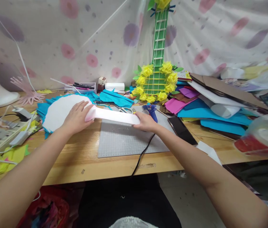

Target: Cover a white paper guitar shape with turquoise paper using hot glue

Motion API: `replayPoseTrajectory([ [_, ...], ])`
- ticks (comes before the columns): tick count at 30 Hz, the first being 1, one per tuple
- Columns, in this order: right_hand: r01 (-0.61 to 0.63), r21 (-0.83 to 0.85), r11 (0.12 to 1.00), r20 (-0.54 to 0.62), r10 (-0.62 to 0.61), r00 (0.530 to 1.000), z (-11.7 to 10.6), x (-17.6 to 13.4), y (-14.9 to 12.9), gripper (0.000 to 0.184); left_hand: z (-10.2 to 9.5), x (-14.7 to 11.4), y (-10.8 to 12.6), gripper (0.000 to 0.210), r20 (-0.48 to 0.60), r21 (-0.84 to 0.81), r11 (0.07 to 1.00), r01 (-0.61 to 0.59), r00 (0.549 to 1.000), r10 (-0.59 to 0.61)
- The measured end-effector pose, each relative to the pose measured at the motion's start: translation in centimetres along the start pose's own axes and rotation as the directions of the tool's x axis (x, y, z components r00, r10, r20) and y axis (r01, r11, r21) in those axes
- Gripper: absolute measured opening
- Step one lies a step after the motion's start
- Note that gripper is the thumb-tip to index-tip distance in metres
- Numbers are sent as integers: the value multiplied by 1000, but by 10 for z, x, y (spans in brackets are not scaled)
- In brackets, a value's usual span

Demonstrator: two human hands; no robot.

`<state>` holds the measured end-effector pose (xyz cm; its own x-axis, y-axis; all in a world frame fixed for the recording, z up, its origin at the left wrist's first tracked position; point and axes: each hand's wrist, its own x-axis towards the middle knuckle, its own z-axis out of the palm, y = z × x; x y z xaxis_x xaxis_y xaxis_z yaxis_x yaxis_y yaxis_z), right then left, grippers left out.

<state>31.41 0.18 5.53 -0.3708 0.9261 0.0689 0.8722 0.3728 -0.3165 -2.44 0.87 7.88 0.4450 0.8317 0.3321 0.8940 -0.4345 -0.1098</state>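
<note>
A white rounded board (58, 109) with blue paper fringe (44, 110) around its edge is tilted over the left of the table. From its right side a long white strip (115, 115) stretches to the right. My left hand (78, 117) lies over the place where board and strip meet, with its fingers curled on the strip's end. My right hand (145, 122) pinches the strip's far right end between thumb and fingers. Whether the strip is fastened to the board is hidden under my left hand.
A grey cutting mat (124, 142) lies beneath, with a blue glue gun (151, 110), scissors (125, 110) and a phone (182, 130). A green guitar-shaped piece with yellow flowers (159, 76) leans behind. Power strips (3, 136) are left; paper (209, 109) and a bucket (262, 136) right.
</note>
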Motion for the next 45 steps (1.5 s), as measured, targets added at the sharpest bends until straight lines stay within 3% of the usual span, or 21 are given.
replayPoseTrajectory([
  [3,32,44,999,33,-33,999,-4,3,6,53,-4,8,3,58,153,11,998,-64,986,62],
  [7,47,103,994,85,-56,995,-7,5,8,54,-15,15,9,66,345,6,992,-126,931,116],
  [12,118,180,976,76,-134,988,0,11,14,55,-27,19,13,69,388,-64,991,-120,912,135],
  [16,168,154,974,-128,-149,981,12,17,23,80,-32,19,9,69,388,-2,1000,-19,922,18],
  [19,84,122,989,-225,-54,973,19,15,23,92,-35,20,6,73,378,114,990,83,918,-121],
  [23,-70,4,998,-158,70,985,25,4,13,80,-42,28,13,68,327,165,952,257,896,-299],
  [26,-135,-90,987,-96,126,987,29,-2,4,71,-44,37,31,67,290,175,901,398,853,-433],
  [29,-188,-158,969,-91,175,980,31,-2,-2,66,-35,45,49,65,274,157,862,483,817,-507],
  [32,-248,-214,945,-97,232,968,31,-1,-4,61,-17,48,59,70,295,119,860,496,809,-508],
  [39,-269,-267,925,-83,256,963,22,-4,-13,57,20,47,59,71,287,71,774,629,730,-620],
  [45,-236,-207,949,-111,217,970,9,-4,-17,49,38,47,62,76,228,-58,758,650,748,-623],
])
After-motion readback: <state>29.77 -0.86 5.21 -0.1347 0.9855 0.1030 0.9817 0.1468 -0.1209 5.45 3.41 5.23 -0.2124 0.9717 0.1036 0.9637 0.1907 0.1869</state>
